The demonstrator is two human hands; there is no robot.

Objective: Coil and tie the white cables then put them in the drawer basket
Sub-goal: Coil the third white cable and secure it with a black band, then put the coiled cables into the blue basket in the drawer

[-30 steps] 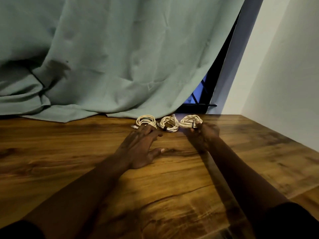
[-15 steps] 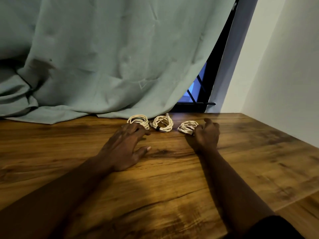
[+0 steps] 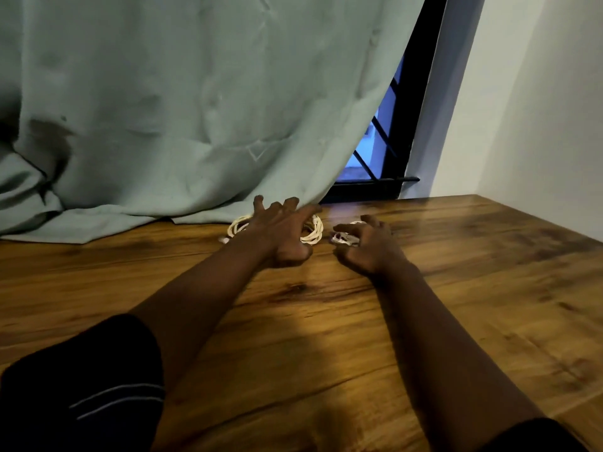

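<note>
White braided cable coil [image 3: 342, 238] sits pinched in the right hand [image 3: 372, 247]; the spread, empty left hand [image 3: 280, 236], sweeping carelessly, may knock the neighbouring coils [image 3: 315, 234] loose.

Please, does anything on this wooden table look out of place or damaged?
Nothing looks damaged or spilled. Only the pale green fabric curtain is odd: its hem lies bunched on the brown wooden table, close behind the white coiled cables. The right hand grips one coil.

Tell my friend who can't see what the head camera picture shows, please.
A person's left hand is spread over two coiled white cables on a wooden table, while the right hand curls around a third coil. A green curtain hangs behind.
</note>
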